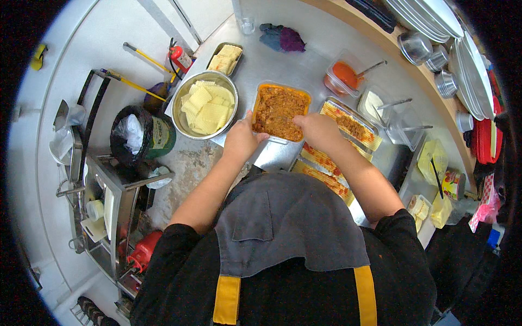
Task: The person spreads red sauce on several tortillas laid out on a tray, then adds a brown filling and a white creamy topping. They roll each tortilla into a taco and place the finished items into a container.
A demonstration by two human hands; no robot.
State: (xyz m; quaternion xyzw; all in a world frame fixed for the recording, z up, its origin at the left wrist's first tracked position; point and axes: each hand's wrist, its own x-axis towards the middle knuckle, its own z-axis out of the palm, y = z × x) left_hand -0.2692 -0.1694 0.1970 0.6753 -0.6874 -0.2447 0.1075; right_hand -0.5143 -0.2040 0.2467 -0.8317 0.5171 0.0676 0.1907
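Note:
A square clear container (279, 140) filled with browned minced meat in sauce (280, 111) stands on the steel table in front of me. My left hand (243, 138) holds its near left corner, thumb along the near side. Over the right rim reaches my right hand (318, 129), its fingers curled together into the meat; the fingertips are partly hidden. Just right of it lies a tray of pasta sheets streaked with red sauce, topped partly with minced meat (354, 128). Nearer to me, partly behind my right forearm, are more sauced pasta sheets (321, 169).
Left of the container sits a steel bowl (232, 118) of pale ridged pasta sheets, with a smaller tray (235, 69) of sheets behind it. Red sauce (343, 74) and white sauce (372, 104) stand in tubs with spoons at the right. A shelf (375, 30) with plates borders the table.

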